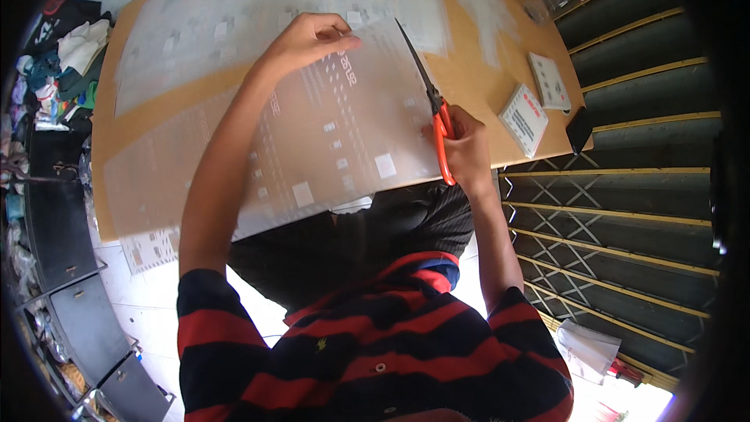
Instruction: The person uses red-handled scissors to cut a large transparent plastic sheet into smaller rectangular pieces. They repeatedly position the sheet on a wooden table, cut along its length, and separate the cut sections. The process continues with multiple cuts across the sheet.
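Note:
A translucent plastic sheet (301, 137) printed with white and red marks lies across the near part of the table, its near edge hanging over toward my lap. My left hand (312, 41) is closed at the sheet's far edge, thumb and fingers pinching it. On the right, my right hand (469, 150) grips a pair of scissors (444, 141) by its orange handles. The dark blades point away from me along the sheet's right edge. Whether the blades are parted is hard to make out.
More translucent printed sheets (258, 4) cover the far side of the brown table (476, 74). Two small white packs (525, 119) and a black phone (579, 130) lie near its right end. A folding metal gate (617, 187) stands to the right; dark cabinets (62, 227) line the left.

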{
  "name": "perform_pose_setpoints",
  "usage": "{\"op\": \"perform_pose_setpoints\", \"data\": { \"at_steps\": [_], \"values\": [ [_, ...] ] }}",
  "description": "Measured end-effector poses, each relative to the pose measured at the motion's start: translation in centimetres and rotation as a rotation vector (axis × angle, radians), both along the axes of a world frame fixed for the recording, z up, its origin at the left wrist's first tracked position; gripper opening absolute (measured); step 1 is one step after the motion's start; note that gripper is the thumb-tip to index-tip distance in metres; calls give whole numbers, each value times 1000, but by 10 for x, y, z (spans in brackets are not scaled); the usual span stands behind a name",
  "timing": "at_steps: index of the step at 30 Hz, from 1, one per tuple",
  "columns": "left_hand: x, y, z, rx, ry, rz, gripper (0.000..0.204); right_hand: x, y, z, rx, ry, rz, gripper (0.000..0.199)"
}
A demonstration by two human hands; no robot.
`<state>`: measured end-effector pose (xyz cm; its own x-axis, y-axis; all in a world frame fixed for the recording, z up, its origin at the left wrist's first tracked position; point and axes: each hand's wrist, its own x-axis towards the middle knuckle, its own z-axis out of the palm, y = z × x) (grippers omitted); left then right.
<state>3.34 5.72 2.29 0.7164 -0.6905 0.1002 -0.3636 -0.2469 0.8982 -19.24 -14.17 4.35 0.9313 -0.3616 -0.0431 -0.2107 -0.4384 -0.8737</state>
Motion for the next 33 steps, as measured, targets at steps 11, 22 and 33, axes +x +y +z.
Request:
{"op": "perform_pose_setpoints", "data": {
  "at_steps": [11, 22, 33],
  "values": [
    [-35, -3, -27, -67, -145, 149, 29, -61, -45, -21, -115, -181, -113, 39],
    [-35, -7, -25, -114, -193, 128, 11, -193, 49, -22, 361, 480, 181, 84],
    [-36, -7, -23, -183, -193, 132, 10, -174, 43, -18, 194, 353, 265, 85]
  ]
}}
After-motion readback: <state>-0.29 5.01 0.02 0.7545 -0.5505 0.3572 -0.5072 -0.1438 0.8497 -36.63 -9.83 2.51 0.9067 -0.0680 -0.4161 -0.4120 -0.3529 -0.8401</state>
